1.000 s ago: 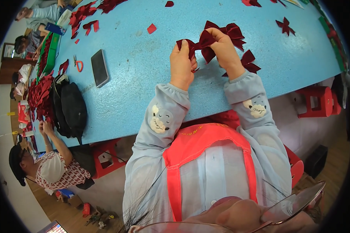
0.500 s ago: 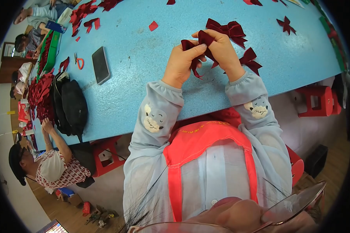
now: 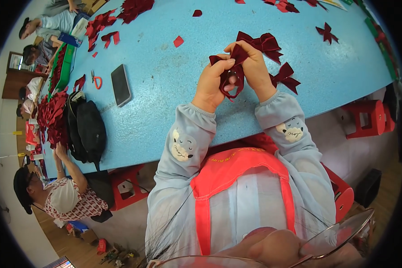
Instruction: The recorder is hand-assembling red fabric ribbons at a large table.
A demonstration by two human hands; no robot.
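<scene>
Both my hands hold one dark red velvet bow (image 3: pixel 239 54) above the blue table (image 3: pixel 165 89). My left hand (image 3: pixel 212 82) pinches its left part with the thumb pressed on the front. My right hand (image 3: pixel 256 67) grips the upper right loop with the fingers curled behind it. A ribbon loop hangs down between the hands, with a fingertip showing through it. Behind my hands lies a finished-looking velvet bow (image 3: pixel 265 43). Just right of my right wrist is another velvet bow (image 3: pixel 286 78), and a smaller bow (image 3: pixel 327 33) lies farther right.
To the left are a phone (image 3: pixel 121 85), orange-handled scissors (image 3: pixel 96 80), a black bag (image 3: pixel 88 129) and a heap of red ribbon pieces (image 3: pixel 52 116). A co-worker (image 3: pixel 69 192) sits at the left edge. A red stool (image 3: pixel 365 118) stands at the right.
The bow in my hands has turned, and its ribbon now forms a visible loop hanging between them. The whole view has shifted slightly.
</scene>
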